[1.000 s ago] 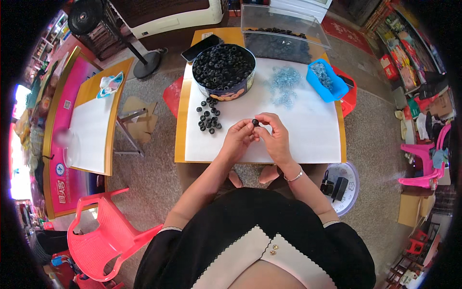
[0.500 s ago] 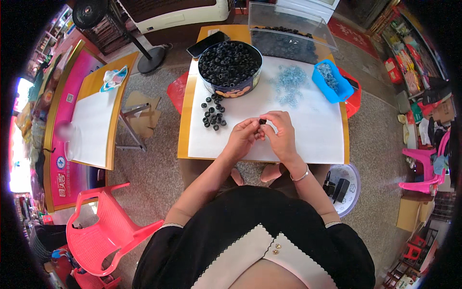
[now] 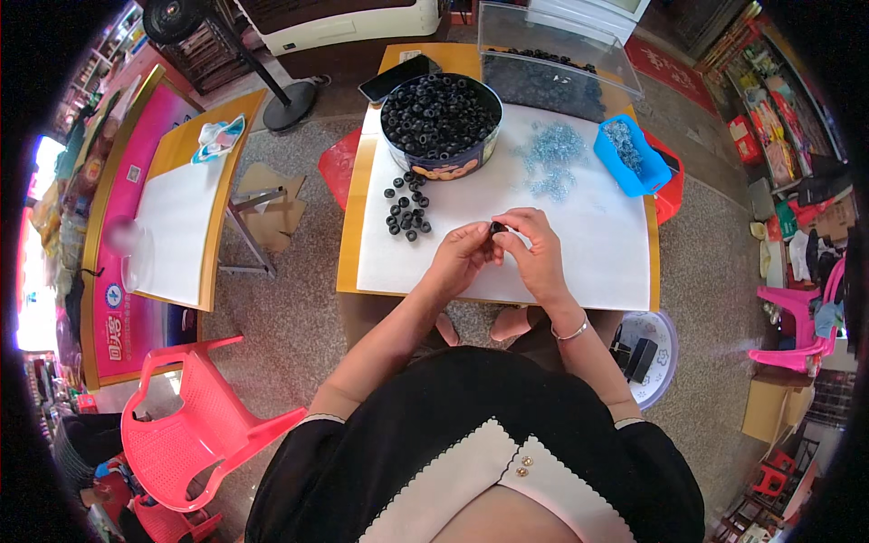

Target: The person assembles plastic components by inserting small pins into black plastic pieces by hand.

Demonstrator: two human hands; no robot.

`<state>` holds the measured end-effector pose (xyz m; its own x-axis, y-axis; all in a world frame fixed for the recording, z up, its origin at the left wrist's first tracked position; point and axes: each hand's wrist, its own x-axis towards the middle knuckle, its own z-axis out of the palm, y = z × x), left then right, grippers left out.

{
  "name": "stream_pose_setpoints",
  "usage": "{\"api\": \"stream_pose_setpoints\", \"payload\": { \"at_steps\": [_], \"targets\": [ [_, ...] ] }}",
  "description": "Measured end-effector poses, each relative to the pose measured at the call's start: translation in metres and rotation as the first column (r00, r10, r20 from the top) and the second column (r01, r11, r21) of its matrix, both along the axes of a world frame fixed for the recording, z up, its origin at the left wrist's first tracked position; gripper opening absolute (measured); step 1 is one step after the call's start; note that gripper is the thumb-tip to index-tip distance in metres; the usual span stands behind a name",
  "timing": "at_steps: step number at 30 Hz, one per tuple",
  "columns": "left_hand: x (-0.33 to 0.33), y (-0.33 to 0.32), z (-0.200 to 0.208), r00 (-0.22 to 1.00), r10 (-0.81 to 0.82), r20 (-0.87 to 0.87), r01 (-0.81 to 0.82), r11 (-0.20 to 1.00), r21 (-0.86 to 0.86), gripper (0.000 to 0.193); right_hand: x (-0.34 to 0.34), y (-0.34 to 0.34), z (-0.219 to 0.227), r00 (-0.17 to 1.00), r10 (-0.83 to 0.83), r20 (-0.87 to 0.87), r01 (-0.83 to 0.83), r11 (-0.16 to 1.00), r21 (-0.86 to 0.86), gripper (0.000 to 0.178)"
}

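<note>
While hands (image 3: 536, 260) clamp a black bead (image 3: 498, 229) | the tub (image 3: 444, 170) is printed | pink panel (image 3: 120, 204) lettered white

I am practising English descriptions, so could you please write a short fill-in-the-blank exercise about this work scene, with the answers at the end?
1. Between the left hand and the right hand is one small ____ piece.
2. A bracelet is on the person's ____ wrist.
3. The small open tray is coloured ____.
4. The loose black pieces lie nearer the white sheet's ____ (left or right) edge.

Missing words: black; right; blue; left.
</note>
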<state>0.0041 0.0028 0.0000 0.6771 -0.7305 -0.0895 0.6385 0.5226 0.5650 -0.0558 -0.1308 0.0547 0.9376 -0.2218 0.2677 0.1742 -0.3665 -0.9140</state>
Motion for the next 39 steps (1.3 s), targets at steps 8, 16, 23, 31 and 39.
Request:
{"api": "stream_pose_setpoints", "payload": {
  "at_steps": [8, 16, 23, 31, 39],
  "targets": [
    [0.002, 0.003, -0.004, 1.000, 0.002, -0.027, -0.004, 0.999, -0.044, 0.026, 0.000, -0.002, -0.002, 0.998, 0.021, 0.056, -0.019, 0.999, -0.040, 0.027],
    [0.003, 0.004, -0.006, 0.999, -0.042, 0.026, 0.043, 0.998, -0.040, 0.028, 0.001, -0.001, 0.005, 0.997, 0.064, 0.052, -0.060, 0.996, -0.068, 0.029],
    [0.000, 0.002, -0.004, 1.000, -0.020, -0.023, 0.019, 0.999, -0.033, 0.029, 0.003, 0.002, 0.002, 0.998, 0.044, 0.043, -0.041, 0.997, -0.070, 0.022],
    [0.000, 0.003, -0.001, 0.999, 0.029, -0.020, -0.028, 0.999, 0.017, 0.023, 0.001, 0.001, -0.002, 0.996, -0.021, 0.087, 0.035, 0.984, -0.173, 0.025],
    [0.000, 0.002, -0.005, 0.999, 0.029, -0.040, -0.030, 0.999, -0.017, 0.023, -0.001, 0.002, -0.002, 0.999, 0.013, 0.038, -0.012, 0.999, -0.031, 0.024]
  ]
}}
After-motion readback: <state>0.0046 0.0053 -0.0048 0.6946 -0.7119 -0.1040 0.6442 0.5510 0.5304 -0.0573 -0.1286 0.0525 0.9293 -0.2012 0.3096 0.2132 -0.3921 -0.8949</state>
